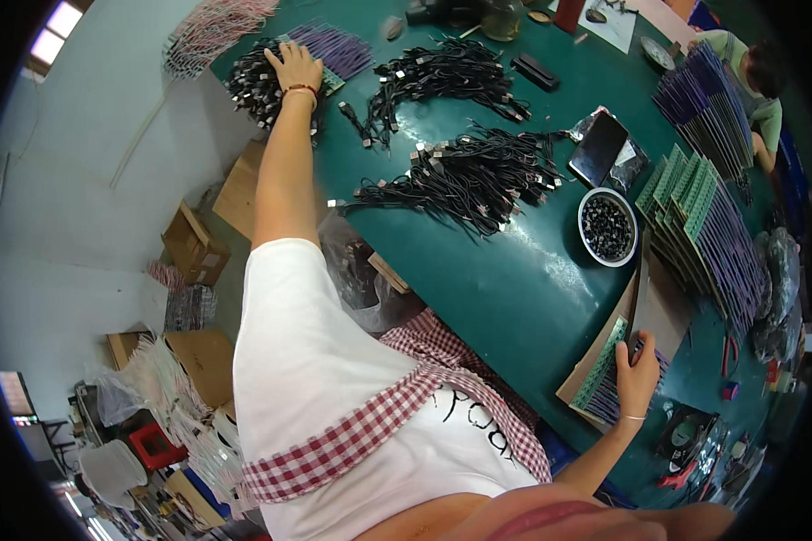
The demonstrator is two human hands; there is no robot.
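Note:
My left hand (295, 70) is stretched out to the far left, fingers spread over a heap of black cables (254, 86). Beside it lies a bundle of purple wires (338, 50) with a green circuit-board strip (333, 81) at its near end. On the right, my right hand (638, 377) has thumb and fingers closed around the near end of a long dark flat bar (641, 287). Under that hand, a green circuit-board strip (602, 368) with purple wires rests on a cardboard sheet (568, 389).
Two piles of black USB cables (478, 180) lie mid-table. A white bowl of small black parts (607, 227) and a phone (599, 149) stand right of them. Stacked green boards with purple wires (695, 203) lie farther right. Another person (740, 81) sits at the far right.

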